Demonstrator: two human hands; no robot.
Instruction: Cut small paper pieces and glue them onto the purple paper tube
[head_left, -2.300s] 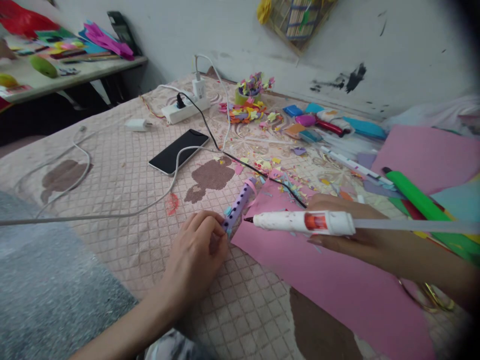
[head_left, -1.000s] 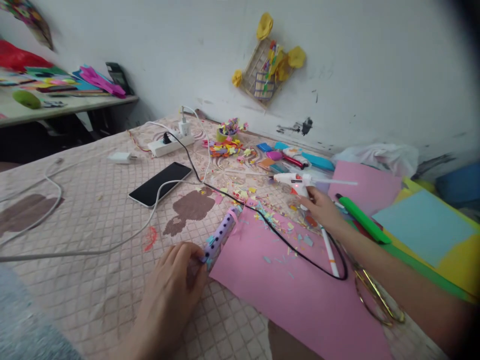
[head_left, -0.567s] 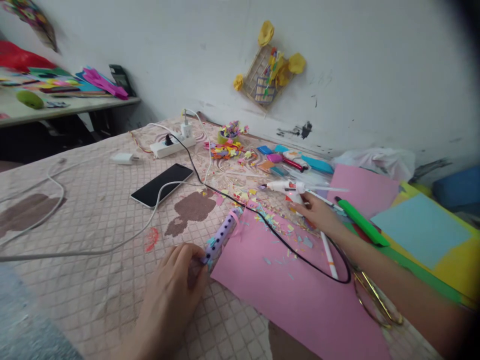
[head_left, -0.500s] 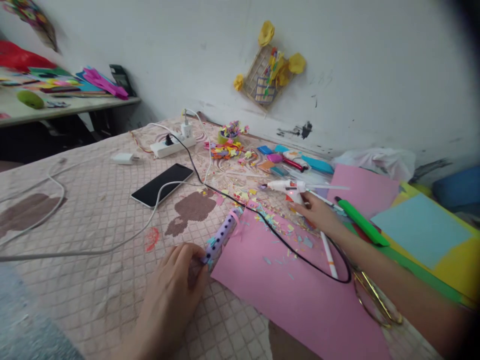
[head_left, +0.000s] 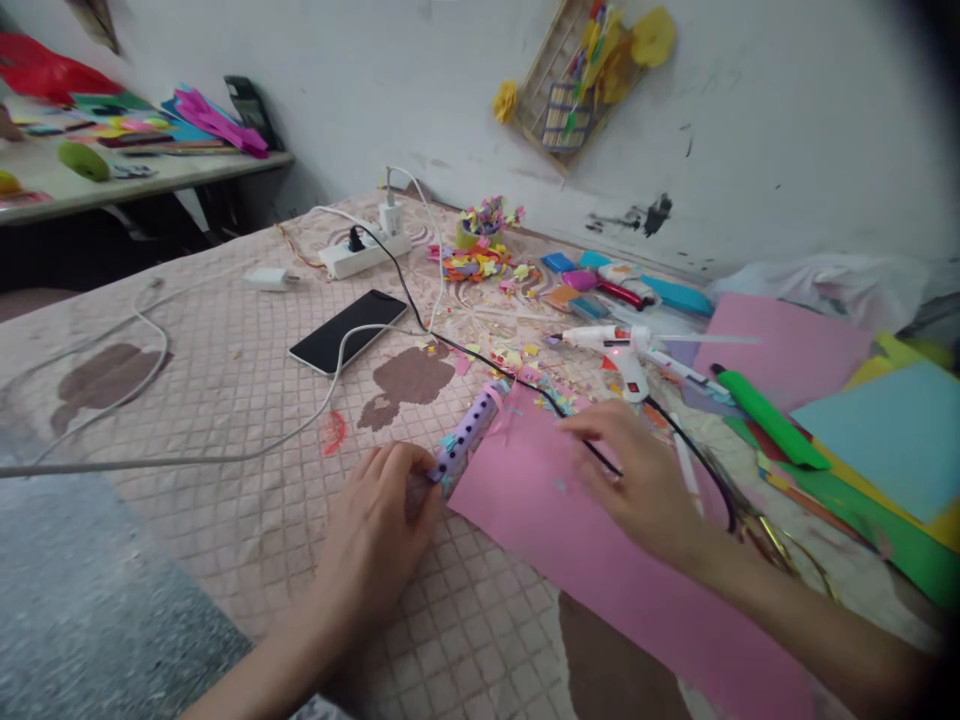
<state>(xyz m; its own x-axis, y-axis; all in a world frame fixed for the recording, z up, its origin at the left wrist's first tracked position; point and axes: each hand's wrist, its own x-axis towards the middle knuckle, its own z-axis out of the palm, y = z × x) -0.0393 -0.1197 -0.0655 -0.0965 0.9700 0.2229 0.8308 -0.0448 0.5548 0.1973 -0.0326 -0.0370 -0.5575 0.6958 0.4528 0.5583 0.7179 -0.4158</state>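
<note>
My left hand (head_left: 386, 515) is closed on the near end of a lilac tube with black dots (head_left: 471, 432), which lies at the edge of a pink sheet (head_left: 555, 520). A pink strip and small blue pieces show on the tube. My right hand (head_left: 637, 480) is slightly blurred over the pink sheet, its fingers apart with nothing seen in them. Beyond it a white glue gun (head_left: 634, 365) stands on the table, its small red light on and a clear glue stick out of its back. Its black cord (head_left: 480, 358) runs across the pink sheet, partly behind my right hand.
A phone (head_left: 349, 330), a white charger (head_left: 270, 279) and a power strip (head_left: 365, 256) lie on the left. Paper scraps (head_left: 480, 262) and a small cup of cut-outs (head_left: 480, 232) are farther back. Gold-handled scissors (head_left: 772, 540), a green cutter (head_left: 772, 420) and coloured sheets (head_left: 885, 430) lie right.
My right hand has let go of the glue gun and moved nearer, over the pink sheet. The glue gun stays standing. My left hand keeps the tube. The view has tilted down.
</note>
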